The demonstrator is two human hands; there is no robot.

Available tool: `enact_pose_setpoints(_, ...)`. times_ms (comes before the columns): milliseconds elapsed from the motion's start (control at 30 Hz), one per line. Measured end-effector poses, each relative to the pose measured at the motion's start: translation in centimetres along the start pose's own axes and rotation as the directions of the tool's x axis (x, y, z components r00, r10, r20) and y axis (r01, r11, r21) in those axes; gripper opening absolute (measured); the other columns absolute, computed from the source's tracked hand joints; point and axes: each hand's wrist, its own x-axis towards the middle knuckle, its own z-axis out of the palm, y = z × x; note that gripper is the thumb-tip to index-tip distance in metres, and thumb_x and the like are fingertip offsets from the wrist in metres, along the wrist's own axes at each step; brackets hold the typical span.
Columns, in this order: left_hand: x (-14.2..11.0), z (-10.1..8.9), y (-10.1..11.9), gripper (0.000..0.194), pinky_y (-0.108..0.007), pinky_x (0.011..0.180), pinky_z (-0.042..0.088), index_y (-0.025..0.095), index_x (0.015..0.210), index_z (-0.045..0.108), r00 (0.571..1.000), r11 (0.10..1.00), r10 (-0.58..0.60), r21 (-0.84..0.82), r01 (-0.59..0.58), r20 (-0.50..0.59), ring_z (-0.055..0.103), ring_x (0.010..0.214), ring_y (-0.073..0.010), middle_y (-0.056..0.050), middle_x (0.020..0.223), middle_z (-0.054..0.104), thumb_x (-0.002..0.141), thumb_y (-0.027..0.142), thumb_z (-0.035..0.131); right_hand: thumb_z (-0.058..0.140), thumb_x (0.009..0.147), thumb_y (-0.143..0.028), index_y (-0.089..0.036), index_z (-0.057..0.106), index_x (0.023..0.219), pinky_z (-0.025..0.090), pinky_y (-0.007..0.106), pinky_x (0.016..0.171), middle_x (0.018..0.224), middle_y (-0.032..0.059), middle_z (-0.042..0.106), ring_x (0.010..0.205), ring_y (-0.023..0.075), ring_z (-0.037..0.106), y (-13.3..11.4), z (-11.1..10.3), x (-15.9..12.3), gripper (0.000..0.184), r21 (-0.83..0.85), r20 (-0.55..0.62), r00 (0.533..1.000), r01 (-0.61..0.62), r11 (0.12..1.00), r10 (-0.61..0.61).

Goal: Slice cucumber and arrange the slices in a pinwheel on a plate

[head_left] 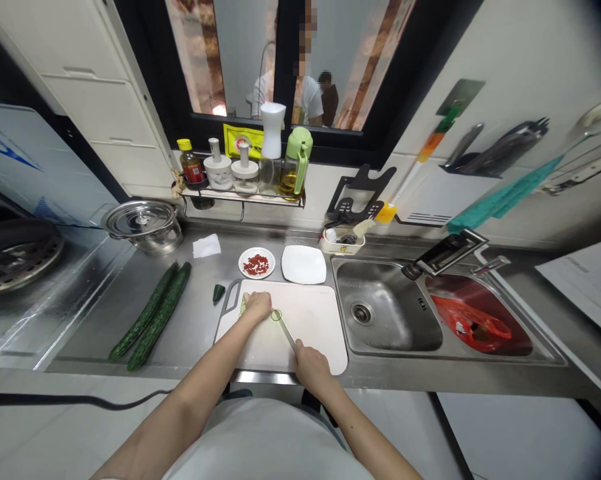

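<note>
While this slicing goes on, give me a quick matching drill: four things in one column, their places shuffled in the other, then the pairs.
Things
1. Knife
2. Long cucumbers
3. Red bag
4. Green-topped bottle

Places
A. In the sink's right basin
B. On the shelf
C. On the counter, left of the board
D. In the right hand

Pairs: 1-D, 2-C, 3-A, 4-B

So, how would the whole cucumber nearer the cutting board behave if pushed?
That cucumber is probably stiff, lying long and nearly straight. Being rounded, it could roll on the steel countertop, though the neighbouring cucumber might block it leftward.
</note>
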Motion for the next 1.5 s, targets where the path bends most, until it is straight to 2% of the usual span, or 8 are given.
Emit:
enact_pose_setpoints(233,0.0,0.0,0.1,0.011,-0.045,0.095,0.028,0.022,0.082,0.065,1.0,1.0,-0.005,0.002,0.005,0.001,0.057,0.104,-0.0274,-0.008,0.099,0.07,0.072,0.026,0.063,0.034,0.088,-0.011,-0.011,0.05,0.118,0.042,0.03,0.071,0.098,0.0169,0.067,0.094,0.0249,0.064,0.0,-0.2,0.0,0.034,-0.003,-0.015,1.0,0.005,1.0,-0.005)
enact_pose_setpoints(633,-0.1,0.1,0.0,0.01,-0.046,0.096,0.026,0.021,0.082,0.064,1.0,1.0,0.001,-0.007,-0.001,-0.01,0.057,0.104,-0.0277,-0.009,0.099,0.07,0.072,0.023,0.062,0.032,0.088,-0.011,-0.01,0.051,0.121,0.043,0.033,0.073,0.097,0.0175,0.068,0.095,0.0261,0.064,0.8,0.9,-1.2,0.038,0.011,-0.021,1.0,-0.006,1.0,0.006)
enact_pose_setpoints(1233,0.5,0.7,-0.3,0.01,-0.044,0.092,0.028,0.021,0.081,0.064,1.0,1.0,0.004,-0.016,-0.004,-0.02,0.058,0.103,-0.0275,-0.009,0.097,0.07,0.071,0.021,0.062,0.033,0.086,-0.009,-0.011,0.051,0.118,0.045,0.034,0.071,0.098,0.0175,0.068,0.095,0.0273,0.064,0.6,-0.5,0.1,0.037,-0.022,-0.003,0.999,0.034,0.999,-0.034)
enact_pose_setpoints(1500,0.3,0.8,-0.2,0.01,-0.043,0.091,0.029,0.021,0.081,0.064,0.999,1.0,0.013,-0.008,-0.013,-0.036,0.057,0.103,-0.0271,-0.009,0.097,0.07,0.072,0.022,0.062,0.036,0.086,-0.01,-0.011,0.052,0.115,0.046,0.034,0.073,0.098,0.0172,0.068,0.094,0.0269,0.065,1.1,-1.4,0.2,0.033,-0.095,-0.033,0.996,0.077,0.992,-0.08)
